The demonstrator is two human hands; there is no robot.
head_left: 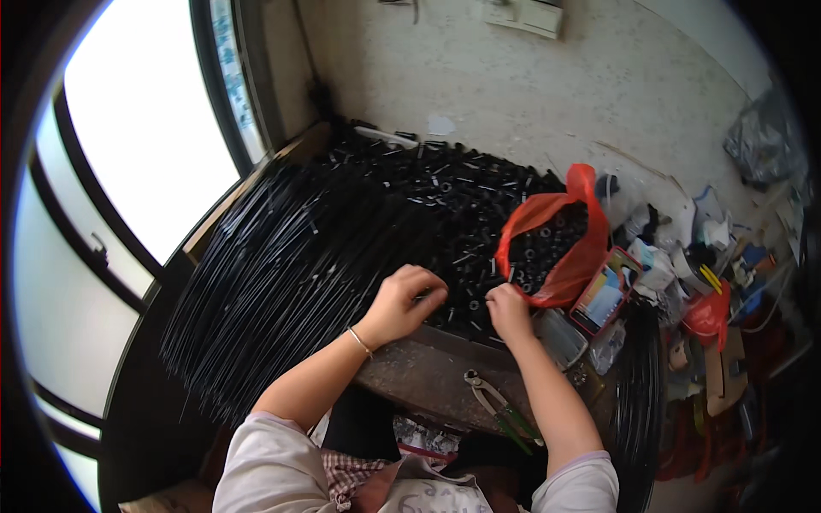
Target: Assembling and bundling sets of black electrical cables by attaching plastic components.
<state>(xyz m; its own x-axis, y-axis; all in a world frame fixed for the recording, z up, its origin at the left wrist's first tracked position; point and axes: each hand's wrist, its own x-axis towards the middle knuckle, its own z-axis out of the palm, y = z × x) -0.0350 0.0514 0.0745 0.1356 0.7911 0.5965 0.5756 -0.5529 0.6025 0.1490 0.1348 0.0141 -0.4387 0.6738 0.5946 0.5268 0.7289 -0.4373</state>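
Note:
My left hand [402,306] is curled, thumb and fingertips close together, over the front of a heap of small black parts [453,201]. Whatever it pinches, if anything, is too small to make out. A little to the right, my right hand [510,311] is closed beside a red plastic bag [566,286], and its fingertips hide what they hold. More small black tube-like and ring-shaped pieces lie inside the bag. Long thin black rods or wires [274,282] fan out in a thick bundle left of my left hand.
Green-handled pincers [493,402] lie on the worn bench edge [410,368] near my lap. Right of the bag are a phone [605,291] with its screen lit, a clear plastic box [560,338] and cluttered bags. Another bundle of black rods [637,393] hangs at the right.

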